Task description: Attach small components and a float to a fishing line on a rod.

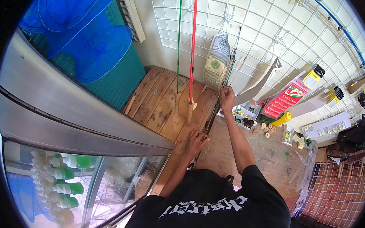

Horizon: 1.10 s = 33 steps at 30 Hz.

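My right hand (228, 98) is closed at the far edge of the worktop, beside a bundle of thin dark rods (234, 50) standing against the wall. What its fingers hold is too small to make out. Lower and to the left, my left hand (197, 143) has its fingers curled over the edge between the wooden planks and the worktop; anything inside them is hidden. A red fishing rod (193, 48) and a green fishing rod (178, 52) stand upright on the planks, their cork handles down. Hanging packets (216, 66) are just left of the thin rods.
Right of my arm, the brown worktop (246, 158) bears a white tray (245, 117) of small bottles, a yellow bottle (282, 119) and several round wooden pieces (267, 128). A white wire grid (261, 19) covers the wall. Blue nets (107, 48) and a glass cabinet (117, 185) are left.
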Each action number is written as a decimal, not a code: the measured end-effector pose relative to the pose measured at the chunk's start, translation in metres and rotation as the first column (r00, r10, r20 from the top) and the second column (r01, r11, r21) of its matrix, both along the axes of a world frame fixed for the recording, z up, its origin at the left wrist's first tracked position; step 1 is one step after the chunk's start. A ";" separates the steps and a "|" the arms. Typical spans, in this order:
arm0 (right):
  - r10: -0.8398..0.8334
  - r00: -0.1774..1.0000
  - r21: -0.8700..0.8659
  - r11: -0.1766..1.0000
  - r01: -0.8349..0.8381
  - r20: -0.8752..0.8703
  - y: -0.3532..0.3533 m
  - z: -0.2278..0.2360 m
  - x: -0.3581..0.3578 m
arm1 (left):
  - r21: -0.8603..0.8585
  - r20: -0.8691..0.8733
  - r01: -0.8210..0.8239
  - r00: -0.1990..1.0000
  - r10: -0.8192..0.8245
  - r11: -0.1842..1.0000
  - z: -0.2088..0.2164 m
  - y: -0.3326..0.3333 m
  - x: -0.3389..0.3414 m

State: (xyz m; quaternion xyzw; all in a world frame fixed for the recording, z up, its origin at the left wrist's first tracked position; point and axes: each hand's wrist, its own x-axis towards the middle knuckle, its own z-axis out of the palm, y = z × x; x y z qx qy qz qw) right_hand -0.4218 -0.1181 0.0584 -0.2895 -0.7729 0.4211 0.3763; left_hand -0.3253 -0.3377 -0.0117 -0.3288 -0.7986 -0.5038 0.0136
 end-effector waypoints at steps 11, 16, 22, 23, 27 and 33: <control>0.061 0.997 0.013 0.998 -0.061 -0.037 0.006 -0.003 -0.004 | -0.083 -0.060 0.013 0.998 -0.018 0.996 0.016 0.000 0.000; 0.049 0.999 -0.050 0.998 -0.050 -0.019 0.002 0.001 -0.008 | -0.094 -0.076 0.015 0.997 -0.022 0.995 0.012 -0.003 -0.001; 0.002 0.996 -0.112 0.994 -0.012 -0.094 0.007 -0.002 -0.007 | -0.114 -0.033 0.020 0.999 -0.024 0.993 0.013 -0.001 0.000; -0.003 0.995 -0.119 0.993 -0.008 -0.098 0.008 -0.002 -0.007 | -0.113 -0.033 0.021 0.999 -0.025 0.993 0.014 -0.001 0.000; 0.006 0.997 -0.068 0.998 -0.011 -0.073 0.003 0.000 -0.008 | 0.038 0.097 -0.020 0.995 0.016 0.999 0.024 0.012 -0.006; 0.012 0.993 -0.105 0.994 -0.024 -0.118 0.022 -0.012 -0.012 | 0.390 0.161 -0.076 0.987 0.013 0.918 0.135 0.098 -0.056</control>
